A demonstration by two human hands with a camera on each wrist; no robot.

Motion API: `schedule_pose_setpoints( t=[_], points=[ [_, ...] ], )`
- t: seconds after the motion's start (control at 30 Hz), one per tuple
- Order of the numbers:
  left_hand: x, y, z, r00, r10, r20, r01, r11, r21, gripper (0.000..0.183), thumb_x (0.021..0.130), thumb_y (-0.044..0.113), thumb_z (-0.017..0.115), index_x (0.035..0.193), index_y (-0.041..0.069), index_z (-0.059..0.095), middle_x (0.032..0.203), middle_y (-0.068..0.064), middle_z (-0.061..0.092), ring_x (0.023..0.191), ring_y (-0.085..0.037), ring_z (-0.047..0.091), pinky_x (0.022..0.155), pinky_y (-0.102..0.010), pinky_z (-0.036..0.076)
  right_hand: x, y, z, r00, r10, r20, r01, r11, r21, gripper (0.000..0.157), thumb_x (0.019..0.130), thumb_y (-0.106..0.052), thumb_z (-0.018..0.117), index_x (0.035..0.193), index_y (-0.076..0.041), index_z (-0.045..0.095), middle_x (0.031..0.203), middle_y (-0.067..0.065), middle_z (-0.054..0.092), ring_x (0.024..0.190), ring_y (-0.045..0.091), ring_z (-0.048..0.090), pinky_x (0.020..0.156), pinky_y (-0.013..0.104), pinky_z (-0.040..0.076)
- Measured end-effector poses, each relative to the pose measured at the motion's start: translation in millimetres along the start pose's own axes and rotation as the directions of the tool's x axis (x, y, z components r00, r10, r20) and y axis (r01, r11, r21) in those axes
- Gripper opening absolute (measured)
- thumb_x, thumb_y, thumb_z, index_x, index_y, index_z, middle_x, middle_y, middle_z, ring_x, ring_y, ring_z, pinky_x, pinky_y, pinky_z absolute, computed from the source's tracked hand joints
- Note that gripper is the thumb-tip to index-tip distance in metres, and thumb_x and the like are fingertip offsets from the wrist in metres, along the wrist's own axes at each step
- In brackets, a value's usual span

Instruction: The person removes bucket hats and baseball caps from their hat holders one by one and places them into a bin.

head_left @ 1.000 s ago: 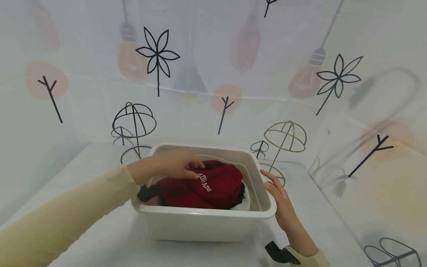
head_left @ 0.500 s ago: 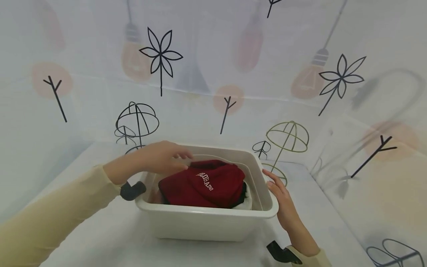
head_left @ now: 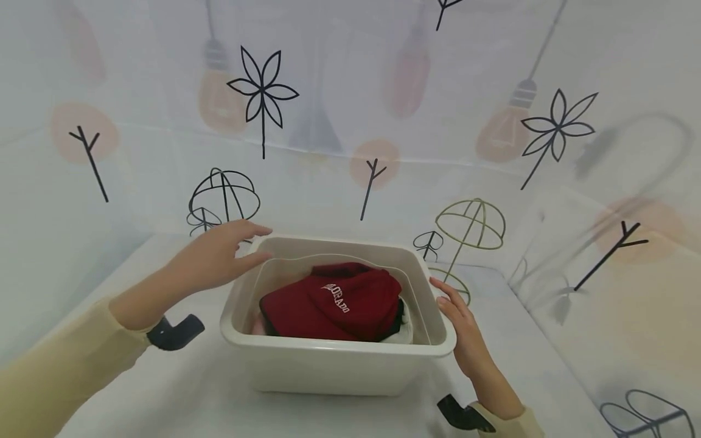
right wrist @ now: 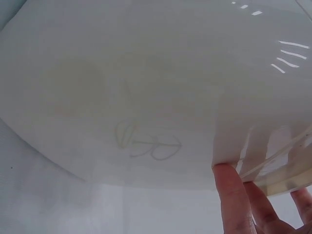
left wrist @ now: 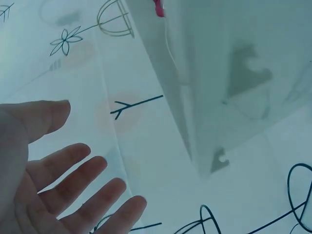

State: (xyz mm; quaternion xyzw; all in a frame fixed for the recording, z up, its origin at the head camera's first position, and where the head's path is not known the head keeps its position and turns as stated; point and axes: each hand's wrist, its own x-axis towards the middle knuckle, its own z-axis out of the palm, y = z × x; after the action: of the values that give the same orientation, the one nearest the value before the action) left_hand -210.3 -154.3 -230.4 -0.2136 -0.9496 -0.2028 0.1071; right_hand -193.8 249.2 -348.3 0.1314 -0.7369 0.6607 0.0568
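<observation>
A white plastic tub [head_left: 328,371] stands on the white table in the head view. Inside lies a dark red garment [head_left: 334,304] with white letters ending in "LORADO". White cloth [head_left: 406,331] peeks out at its right. My left hand [head_left: 219,252] hovers at the tub's back left corner, fingers spread and holding nothing. The left wrist view shows that hand's spread fingers [left wrist: 92,195] apart from the tub's wall [left wrist: 243,73]. My right hand [head_left: 462,331] rests against the right rim with extended fingers. Its fingertips [right wrist: 226,178] touch the outer wall in the right wrist view.
The table [head_left: 181,389] extends on both sides of the tub. Behind it hangs a pale wall covering [head_left: 328,194] printed with flowers, bulbs and umbrella outlines. A black band [head_left: 175,333] sits at the left wrist, another black band [head_left: 465,417] at the right.
My left hand has moved from over the red garment leftward to the tub's back left corner, its fingers spreading. The right hand stays at the right rim; the garment lies as before.
</observation>
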Motion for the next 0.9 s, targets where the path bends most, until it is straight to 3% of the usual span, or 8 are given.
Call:
schedule_pose_setpoints(
  t=[0.17, 0.5, 0.7, 0.9],
  points=[
    [-14.7, -11.1, 4.4, 0.997, -0.046, -0.055, 0.046, 0.999, -0.009, 0.049, 0.091, 0.033, 0.059, 0.131, 0.006, 0.051, 0.131, -0.019, 0.049, 0.111, -0.038, 0.051, 0.084, -0.055, 0.046, 0, 0, -2.3, 1.0, -0.004, 0.01, 0.003, 1.0, 0.008, 0.043, 0.101, -0.024, 0.037, 0.141, -0.011, 0.034, 0.116, 0.003, 0.053, 0.098, 0.015, 0.056, 0.074, 0.031, 0.051],
    [-34.6, -30.8, 37.5, 0.972, -0.223, -0.074, 0.215, 0.97, -0.112, 0.054, 0.094, 0.037, 0.053, 0.135, 0.003, 0.046, 0.132, -0.023, 0.046, 0.114, -0.042, 0.048, 0.083, -0.056, 0.046, 3, -2, -6.1, 1.0, 0.017, 0.002, -0.017, 0.999, -0.028, 0.044, 0.101, -0.027, 0.038, 0.142, -0.012, 0.033, 0.118, 0.002, 0.052, 0.1, 0.015, 0.056, 0.076, 0.031, 0.051],
    [-40.9, -38.2, 51.5, 0.965, -0.245, -0.091, 0.222, 0.952, -0.208, 0.055, 0.096, 0.042, 0.046, 0.132, 0.002, 0.048, 0.131, -0.022, 0.048, 0.114, -0.04, 0.05, 0.084, -0.052, 0.047, 1, -5, -6.0, 1.0, 0.027, -0.004, -0.027, 0.999, -0.02, 0.046, 0.101, -0.027, 0.037, 0.144, -0.011, 0.031, 0.124, 0.0, 0.047, 0.104, 0.012, 0.054, 0.078, 0.028, 0.049],
    [-51.7, -46.0, 63.0, 0.947, -0.305, -0.105, 0.268, 0.926, -0.267, 0.059, 0.097, 0.048, 0.039, 0.133, 0.002, 0.047, 0.132, -0.022, 0.048, 0.117, -0.04, 0.047, 0.086, -0.053, 0.046, 1, -4, -6.1, 0.999, 0.037, -0.003, -0.037, 0.999, -0.001, 0.049, 0.103, -0.03, 0.03, 0.148, -0.013, 0.021, 0.13, -0.004, 0.04, 0.109, 0.006, 0.05, 0.082, 0.024, 0.047]
  ],
)
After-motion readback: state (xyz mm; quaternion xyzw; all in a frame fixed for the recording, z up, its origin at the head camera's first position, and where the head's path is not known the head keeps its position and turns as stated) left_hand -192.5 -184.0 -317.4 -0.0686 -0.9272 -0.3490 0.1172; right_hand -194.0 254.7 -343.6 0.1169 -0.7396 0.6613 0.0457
